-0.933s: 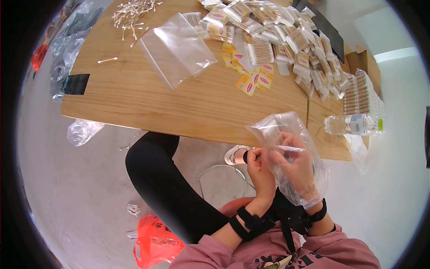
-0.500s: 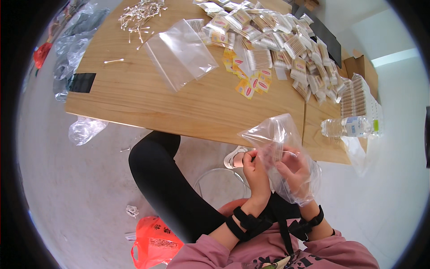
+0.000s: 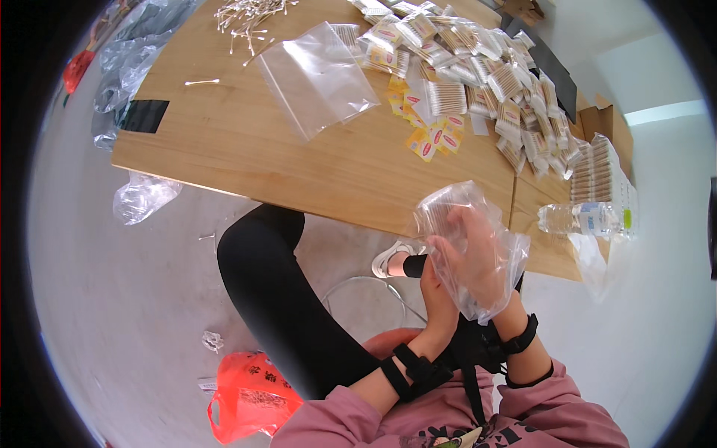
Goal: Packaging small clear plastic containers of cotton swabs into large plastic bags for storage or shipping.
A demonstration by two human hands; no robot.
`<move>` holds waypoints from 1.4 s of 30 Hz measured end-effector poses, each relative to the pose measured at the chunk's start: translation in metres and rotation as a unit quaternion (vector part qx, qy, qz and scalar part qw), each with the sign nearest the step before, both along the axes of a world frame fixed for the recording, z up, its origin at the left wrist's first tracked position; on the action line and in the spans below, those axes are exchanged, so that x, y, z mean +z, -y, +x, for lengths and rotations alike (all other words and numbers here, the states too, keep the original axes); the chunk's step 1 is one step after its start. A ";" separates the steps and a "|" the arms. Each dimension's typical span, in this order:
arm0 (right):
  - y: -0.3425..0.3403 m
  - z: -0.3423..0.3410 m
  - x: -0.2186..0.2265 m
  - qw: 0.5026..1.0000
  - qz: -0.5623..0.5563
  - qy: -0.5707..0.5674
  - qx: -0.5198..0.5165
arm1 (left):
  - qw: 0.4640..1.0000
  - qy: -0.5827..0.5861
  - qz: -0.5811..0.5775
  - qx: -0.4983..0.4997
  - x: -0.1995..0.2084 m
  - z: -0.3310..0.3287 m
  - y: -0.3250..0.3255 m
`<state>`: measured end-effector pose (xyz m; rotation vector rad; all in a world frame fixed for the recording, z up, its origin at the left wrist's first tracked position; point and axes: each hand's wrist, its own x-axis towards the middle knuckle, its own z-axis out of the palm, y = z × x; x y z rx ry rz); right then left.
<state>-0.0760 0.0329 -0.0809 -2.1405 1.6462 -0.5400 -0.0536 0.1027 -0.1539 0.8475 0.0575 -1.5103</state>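
Above my lap, near the table's edge, my right hand (image 3: 482,257) is inside a clear plastic bag (image 3: 508,287). Its thumb and fingers are apart, pointing toward the bag's far end. Faint pale lines, perhaps cotton swabs, show through the film there, but glare blurs them. From the left, my left hand (image 3: 441,295) grips the bag's side; its fingertips are hidden behind the plastic. Across the table lies a heap of clear packets of cotton swabs (image 3: 448,97). Yellow and white printed cards (image 3: 437,138) lie at its near side.
A flat clear bag (image 3: 317,82) lies mid-table, with loose cotton swabs (image 3: 250,19) behind it. At the right are a water bottle (image 3: 582,218) and stacked swab packets (image 3: 594,172). A red plastic bag (image 3: 250,396) sits on the floor beside my leg.
My right hand has pushed farther into the bag, and its fingers have spread from a pinch around a swab bundle. The bag has bunched up around it. The view has shifted slightly.
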 end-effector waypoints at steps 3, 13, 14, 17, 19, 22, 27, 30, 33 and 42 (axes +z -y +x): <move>0.002 0.000 -0.002 0.999 0.036 -0.006 0.012 | 0.999 0.042 -0.024 -0.011 0.000 0.000 0.000; 0.011 -0.005 -0.002 0.997 -0.017 -0.029 0.065 | 0.993 -0.059 0.094 0.050 0.030 0.037 0.003; 0.011 -0.007 -0.004 0.998 -0.019 -0.022 0.060 | 0.998 0.021 0.053 -0.007 0.032 0.040 0.005; 0.013 -0.006 -0.010 0.999 0.002 -0.002 0.044 | 0.990 0.130 -0.010 -0.047 0.037 0.044 0.004; 0.015 -0.013 -0.014 0.998 0.006 0.039 0.050 | 0.987 0.148 -0.040 -0.040 0.048 0.044 0.003; 0.019 -0.011 -0.009 0.995 0.018 0.060 0.074 | 0.983 0.159 -0.075 -0.053 0.055 0.046 -0.001; 0.016 -0.010 -0.017 0.989 -0.091 0.049 0.109 | 0.963 0.218 -0.084 -0.132 0.056 0.066 -0.003; 0.015 -0.010 -0.011 0.997 -0.043 -0.022 0.068 | 0.909 0.404 -0.067 -0.073 0.061 0.085 0.010; 0.017 -0.011 -0.010 0.992 -0.041 0.020 0.121 | 0.689 0.710 -0.142 -0.043 0.059 0.103 0.036; 0.013 -0.022 -0.006 0.983 -0.121 -0.023 0.136 | 0.495 0.799 -0.282 -0.193 0.041 0.104 0.058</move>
